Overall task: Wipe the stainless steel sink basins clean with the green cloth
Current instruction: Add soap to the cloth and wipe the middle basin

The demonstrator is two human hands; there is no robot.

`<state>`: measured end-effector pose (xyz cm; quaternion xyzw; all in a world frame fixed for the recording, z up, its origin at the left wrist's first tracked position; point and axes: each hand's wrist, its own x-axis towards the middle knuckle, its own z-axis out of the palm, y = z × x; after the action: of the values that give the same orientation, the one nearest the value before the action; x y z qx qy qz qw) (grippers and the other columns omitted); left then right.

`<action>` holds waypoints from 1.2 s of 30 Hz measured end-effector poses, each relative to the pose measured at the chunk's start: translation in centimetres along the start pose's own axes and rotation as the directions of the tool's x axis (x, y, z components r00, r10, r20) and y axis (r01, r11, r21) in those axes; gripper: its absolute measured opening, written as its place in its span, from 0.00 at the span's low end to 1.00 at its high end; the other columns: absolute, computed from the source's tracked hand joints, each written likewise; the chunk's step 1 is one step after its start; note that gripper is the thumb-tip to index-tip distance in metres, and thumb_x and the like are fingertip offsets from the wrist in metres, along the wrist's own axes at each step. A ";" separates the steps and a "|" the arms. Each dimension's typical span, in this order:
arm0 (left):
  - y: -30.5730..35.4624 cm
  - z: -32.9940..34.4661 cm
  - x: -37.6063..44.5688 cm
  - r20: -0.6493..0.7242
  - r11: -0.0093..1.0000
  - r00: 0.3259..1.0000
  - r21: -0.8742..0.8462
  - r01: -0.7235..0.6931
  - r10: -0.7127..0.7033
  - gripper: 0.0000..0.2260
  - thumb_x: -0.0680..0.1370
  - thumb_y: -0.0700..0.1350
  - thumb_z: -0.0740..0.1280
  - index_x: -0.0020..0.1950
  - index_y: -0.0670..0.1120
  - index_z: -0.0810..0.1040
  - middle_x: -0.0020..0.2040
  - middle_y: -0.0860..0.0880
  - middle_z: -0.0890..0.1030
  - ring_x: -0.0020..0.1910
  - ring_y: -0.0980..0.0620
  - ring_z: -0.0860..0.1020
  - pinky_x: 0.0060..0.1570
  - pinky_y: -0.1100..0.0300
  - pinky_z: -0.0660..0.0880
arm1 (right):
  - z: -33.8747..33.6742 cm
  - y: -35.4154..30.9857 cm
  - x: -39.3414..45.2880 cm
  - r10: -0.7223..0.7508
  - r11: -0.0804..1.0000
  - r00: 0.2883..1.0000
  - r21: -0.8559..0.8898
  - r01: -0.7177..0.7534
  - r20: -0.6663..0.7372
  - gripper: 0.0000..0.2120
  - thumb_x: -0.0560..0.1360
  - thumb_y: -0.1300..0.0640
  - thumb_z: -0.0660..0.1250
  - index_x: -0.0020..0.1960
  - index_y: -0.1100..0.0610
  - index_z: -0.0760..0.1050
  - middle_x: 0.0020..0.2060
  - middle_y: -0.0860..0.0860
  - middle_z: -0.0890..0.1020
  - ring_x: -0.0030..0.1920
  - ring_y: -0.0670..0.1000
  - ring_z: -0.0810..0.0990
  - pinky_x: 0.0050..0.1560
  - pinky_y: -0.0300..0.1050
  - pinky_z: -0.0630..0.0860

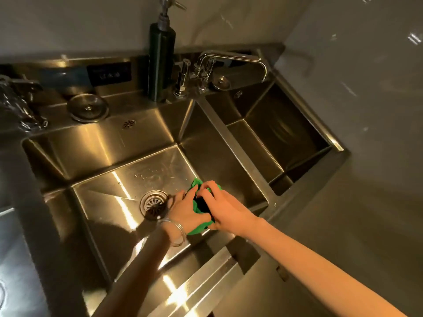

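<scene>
Both hands bunch the green cloth (198,205) between them, low in the large basin (128,156) just right of the drain strainer (153,201). Right hand (225,208) has fingers curled over the top of the cloth, pinching it; left hand (186,208) is curled round the cloth's left side, fingertips toward the drain strainer, thin bangles (175,232) on its wrist. Cloth is crumpled, a dark patch showing in its middle, a green edge poking out below the left wrist; cannot tell if it touches the basin floor. Water droplets (146,176) sit on the floor behind the drain strainer, hand shadow falls in front of it. Small basin (274,138) lies right of the drain strainer past a steel divider, dark inside. On the ledge behind the drain strainer: a round sink plug (88,107) to the left rear, a dark pump soap bottle (161,58) straight behind, upright, a chrome faucet (231,62) to the right rear with its spout reaching over the small basin, a smaller plug (220,83) beside the faucet base. A black panel (109,74) with pale markings, unreadable, stands on the back ledge left of the bottle. Crumpled clear plastic (16,106) sits far left of the drain strainer. Grey countertop (354,225) lies right of both basins, pale wall (343,53) behind.
</scene>
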<state>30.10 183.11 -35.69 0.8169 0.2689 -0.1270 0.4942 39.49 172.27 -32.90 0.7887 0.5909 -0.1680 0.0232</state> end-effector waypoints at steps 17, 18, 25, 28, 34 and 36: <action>9.4 12.0 6.2 0.235 0.829 0.957 -0.490 0.270 -0.172 0.21 0.74 0.39 0.69 0.66 0.38 0.69 0.62 0.43 0.74 0.63 0.49 0.71 0.65 0.61 0.63 | -1.9 15.5 -5.0 -0.447 0.894 0.850 0.095 0.439 0.280 0.26 0.71 0.49 0.72 0.62 0.60 0.68 0.58 0.55 0.69 0.45 0.47 0.71 0.45 0.40 0.71; 9.3 12.3 6.8 0.236 0.812 0.953 -0.509 0.286 -0.187 0.19 0.73 0.42 0.70 0.63 0.39 0.72 0.58 0.44 0.75 0.60 0.50 0.72 0.64 0.60 0.65 | -2.2 15.9 -4.8 -0.484 0.874 0.830 0.113 0.472 0.278 0.24 0.72 0.47 0.70 0.61 0.59 0.70 0.57 0.54 0.70 0.46 0.47 0.72 0.46 0.39 0.70; 6.8 13.1 9.8 0.362 0.370 0.878 -0.804 0.465 -0.314 0.18 0.67 0.45 0.72 0.55 0.40 0.76 0.48 0.45 0.82 0.44 0.50 0.80 0.52 0.57 0.76 | -3.4 18.3 3.0 -0.592 0.792 0.803 -0.133 0.596 0.075 0.15 0.80 0.50 0.54 0.56 0.58 0.74 0.53 0.53 0.77 0.52 0.52 0.75 0.53 0.47 0.71; 4.7 13.1 12.0 0.276 0.078 0.859 -0.937 0.340 -0.431 0.09 0.76 0.36 0.61 0.55 0.36 0.76 0.29 0.41 0.82 0.30 0.54 0.82 0.32 0.66 0.77 | -2.7 17.9 8.8 -0.653 0.684 0.736 -0.277 0.674 0.179 0.17 0.80 0.50 0.52 0.53 0.58 0.75 0.50 0.54 0.78 0.48 0.54 0.76 0.49 0.50 0.71; 3.1 14.6 14.9 0.253 -0.311 0.745 -0.948 0.064 -0.618 0.09 0.74 0.36 0.65 0.53 0.35 0.78 0.36 0.41 0.83 0.35 0.44 0.81 0.42 0.50 0.79 | -2.9 17.2 14.9 -0.709 0.529 0.617 -0.322 0.785 0.342 0.20 0.80 0.46 0.50 0.54 0.57 0.75 0.49 0.52 0.78 0.49 0.53 0.75 0.52 0.52 0.70; 3.8 15.2 15.6 0.310 -0.303 0.736 -0.941 0.149 -0.602 0.16 0.75 0.36 0.64 0.63 0.36 0.73 0.54 0.41 0.79 0.53 0.39 0.78 0.53 0.49 0.75 | -2.9 18.4 15.6 -0.701 0.529 0.608 -0.299 0.794 0.372 0.21 0.80 0.45 0.49 0.56 0.56 0.75 0.49 0.52 0.78 0.50 0.53 0.75 0.53 0.51 0.70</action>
<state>45.98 173.25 -47.53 0.0325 0.5920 0.0883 0.8005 61.31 181.86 -37.69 0.4078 0.8878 -0.1056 0.1852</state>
